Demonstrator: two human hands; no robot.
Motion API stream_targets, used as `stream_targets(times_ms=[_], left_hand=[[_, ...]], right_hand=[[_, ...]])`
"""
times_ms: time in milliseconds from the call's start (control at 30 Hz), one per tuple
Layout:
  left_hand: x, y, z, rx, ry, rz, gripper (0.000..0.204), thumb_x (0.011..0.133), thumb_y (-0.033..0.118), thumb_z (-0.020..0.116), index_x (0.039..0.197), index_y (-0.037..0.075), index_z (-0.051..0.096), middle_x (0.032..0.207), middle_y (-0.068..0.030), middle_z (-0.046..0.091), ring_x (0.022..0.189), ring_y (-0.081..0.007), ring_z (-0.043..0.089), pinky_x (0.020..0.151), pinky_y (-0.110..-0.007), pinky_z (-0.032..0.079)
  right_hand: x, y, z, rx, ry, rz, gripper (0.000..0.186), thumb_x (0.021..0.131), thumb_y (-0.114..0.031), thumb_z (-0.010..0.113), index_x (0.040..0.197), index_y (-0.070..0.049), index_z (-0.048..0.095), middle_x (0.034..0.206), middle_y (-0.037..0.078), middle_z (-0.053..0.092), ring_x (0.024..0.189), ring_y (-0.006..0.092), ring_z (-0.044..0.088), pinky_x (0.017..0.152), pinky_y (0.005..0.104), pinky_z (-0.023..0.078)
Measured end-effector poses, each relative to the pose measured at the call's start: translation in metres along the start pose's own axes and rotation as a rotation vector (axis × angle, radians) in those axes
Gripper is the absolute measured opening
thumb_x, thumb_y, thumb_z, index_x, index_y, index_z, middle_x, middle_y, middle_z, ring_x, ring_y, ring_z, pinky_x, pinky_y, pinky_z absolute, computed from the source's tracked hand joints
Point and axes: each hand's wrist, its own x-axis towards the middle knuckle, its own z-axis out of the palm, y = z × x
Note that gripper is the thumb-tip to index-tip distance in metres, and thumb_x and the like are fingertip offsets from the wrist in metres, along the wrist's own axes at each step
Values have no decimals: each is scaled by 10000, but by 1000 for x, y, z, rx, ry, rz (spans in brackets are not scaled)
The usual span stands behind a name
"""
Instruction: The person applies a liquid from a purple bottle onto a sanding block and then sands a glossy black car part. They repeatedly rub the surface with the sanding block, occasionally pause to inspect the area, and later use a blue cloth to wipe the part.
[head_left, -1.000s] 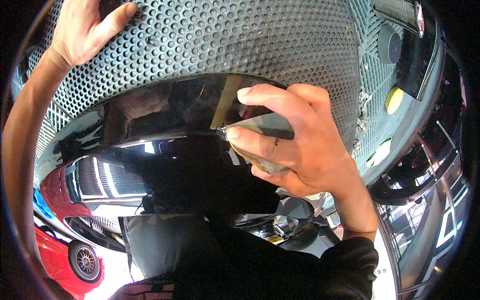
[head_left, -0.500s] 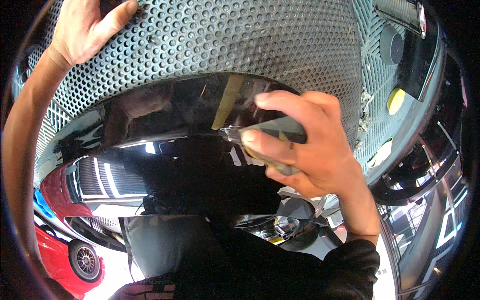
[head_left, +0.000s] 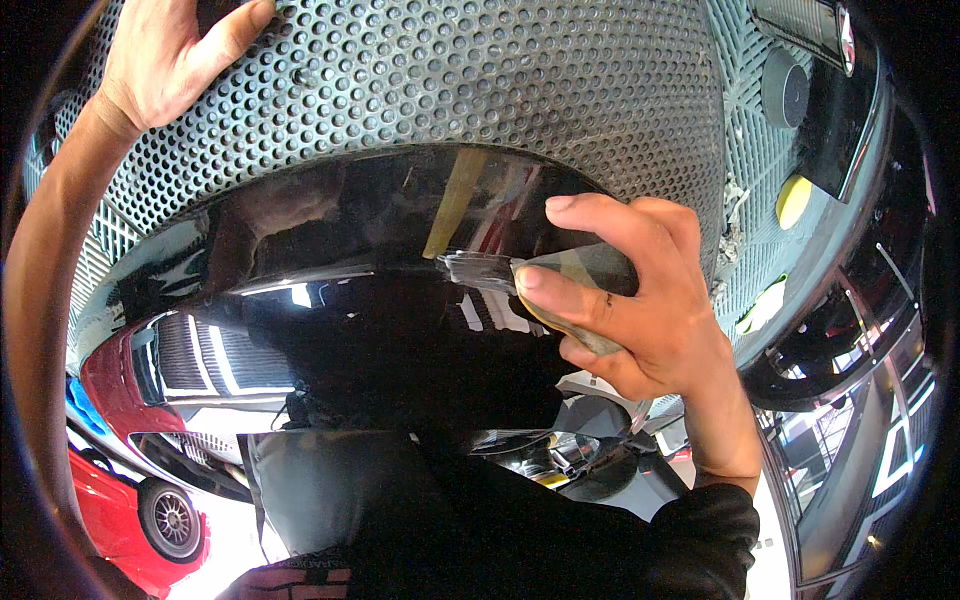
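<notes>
My left hand [head_left: 180,60] lies with its thumb spread on the grey dimpled mat [head_left: 450,80] at upper left; its other fingers run off the top edge. My right hand [head_left: 640,290] grips a thin wedge-shaped grey pad with a yellowish edge [head_left: 590,265] against a curved, glossy black panel [head_left: 400,350]. Its index finger is raised above the pad, with the tip near the panel's upper edge. A streaky smear [head_left: 480,275] runs left from the pad's tip across the panel, which also shows mirror-like reflections.
At the right are a grey round pad [head_left: 785,90], a yellow disc [head_left: 793,203], a pale cloth [head_left: 762,305] and other glossy black parts [head_left: 850,330] beside a slatted grey mat [head_left: 750,250]. A red car with a silver wheel [head_left: 172,520] shows at lower left.
My right hand and the pad have moved to the right and slightly down along the panel, and the smear behind them is longer. My left hand stays in place.
</notes>
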Motion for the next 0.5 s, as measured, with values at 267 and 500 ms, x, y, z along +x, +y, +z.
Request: stream_targets(times_ms=[267, 500], left_hand=[[11, 23, 7, -65, 197, 36, 682, 938, 612, 477, 1217, -3, 571, 1143, -200, 532, 1059, -313, 510, 953, -465, 401], [9, 15, 6, -16, 138, 52, 683, 924, 600, 501, 1222, -11, 573, 1141, -197, 530, 1063, -314, 508, 953, -464, 400]], right_hand=[[19, -6, 6, 29, -12, -12, 578, 669, -229, 812, 1241, -269, 738, 1409, 119, 586, 1083, 301, 530, 961, 438, 413], [14, -6, 2, 22, -19, 17, 559, 668, -251, 808, 1223, -258, 747, 1408, 126, 587, 1099, 307, 526, 964, 441, 416]])
